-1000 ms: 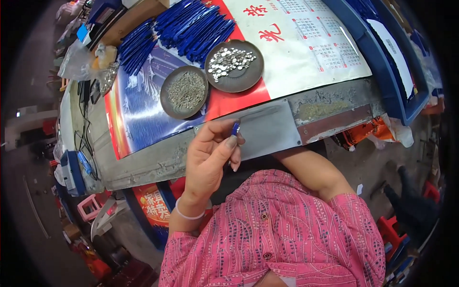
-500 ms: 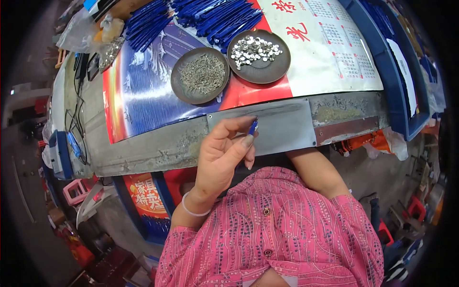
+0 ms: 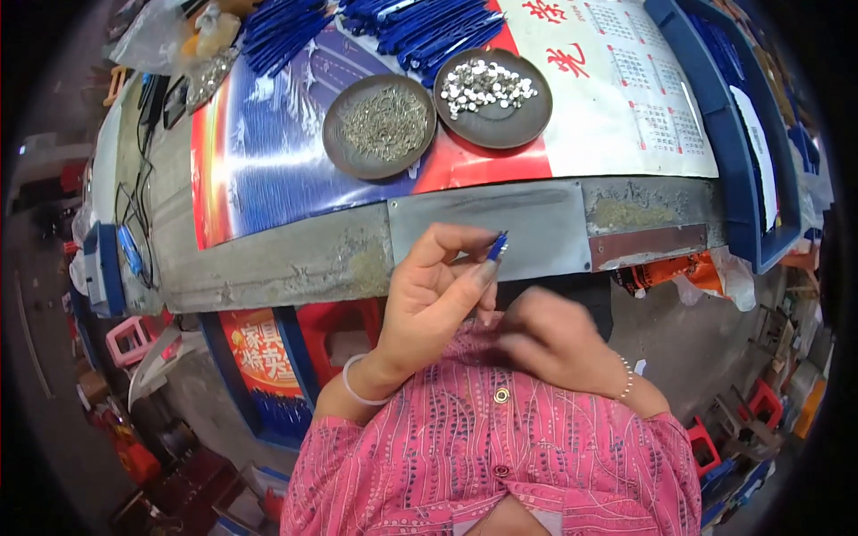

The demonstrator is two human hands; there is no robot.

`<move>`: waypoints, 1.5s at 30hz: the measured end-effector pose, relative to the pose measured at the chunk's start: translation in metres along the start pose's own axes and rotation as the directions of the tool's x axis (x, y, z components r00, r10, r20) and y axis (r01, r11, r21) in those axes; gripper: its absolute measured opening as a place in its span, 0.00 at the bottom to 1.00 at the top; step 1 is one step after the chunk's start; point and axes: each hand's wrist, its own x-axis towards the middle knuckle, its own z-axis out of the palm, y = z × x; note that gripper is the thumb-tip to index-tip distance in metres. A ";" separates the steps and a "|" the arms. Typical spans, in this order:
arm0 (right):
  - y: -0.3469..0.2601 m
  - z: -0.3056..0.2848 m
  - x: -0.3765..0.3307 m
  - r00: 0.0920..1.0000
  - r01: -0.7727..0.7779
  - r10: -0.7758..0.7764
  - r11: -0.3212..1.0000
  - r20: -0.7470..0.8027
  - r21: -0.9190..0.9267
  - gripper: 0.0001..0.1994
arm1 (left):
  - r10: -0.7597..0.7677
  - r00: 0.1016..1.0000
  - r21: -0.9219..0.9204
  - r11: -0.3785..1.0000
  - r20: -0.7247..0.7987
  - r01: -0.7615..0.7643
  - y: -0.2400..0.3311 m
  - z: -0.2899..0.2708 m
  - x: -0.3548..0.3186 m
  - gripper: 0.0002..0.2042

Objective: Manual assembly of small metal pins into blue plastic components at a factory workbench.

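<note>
1. The left hand [image 3: 431,299] grasps a small, slim, glossy blue piece [image 3: 497,247] between thumb and forefinger; the piece's upper end sticks out past the fingertips, tilted up and to the right.
2. The right hand [image 3: 556,339] is just right of this grip and a little nearer the body, blurred; whether its fingers hold anything, I cannot tell.
3. Directly behind the grip lies a flat, grey, rectangular metal plate [image 3: 545,219], fixed at the near edge of the worn grey table [image 3: 268,268].
4. Beyond the grip and to its left, a round, dark brown dish [image 3: 335,146] holds a heap of thin, dull metal pins [image 3: 386,125].
5. Almost straight beyond the grip, touching or nearly touching that dish, a second round, dark brown dish [image 3: 500,136] holds shiny silver discs [image 3: 487,87].
6. Farther out, past both dishes, lie piles of long, slender blue strips [image 3: 429,37].
7. Well to the right of the grip stands a deep blue plastic tray [image 3: 722,147].
</note>
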 end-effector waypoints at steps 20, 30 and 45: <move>0.013 -0.005 0.053 0.653 0.244 -0.410 0.910 -0.637 -0.335 0.09 | 0.472 0.880 0.232 0.853 0.042 -0.468 -0.046 0.034 -0.009 0.14; 0.017 0.001 0.053 0.675 0.491 -0.376 0.871 -0.634 0.005 0.18 | 0.389 0.921 0.173 0.909 -0.027 -0.379 -0.050 0.035 -0.013 0.14; -0.002 -0.007 0.045 0.837 0.067 0.358 0.684 -0.414 0.726 0.09 | 0.429 0.903 0.154 0.891 0.013 -0.426 -0.051 0.031 -0.012 0.15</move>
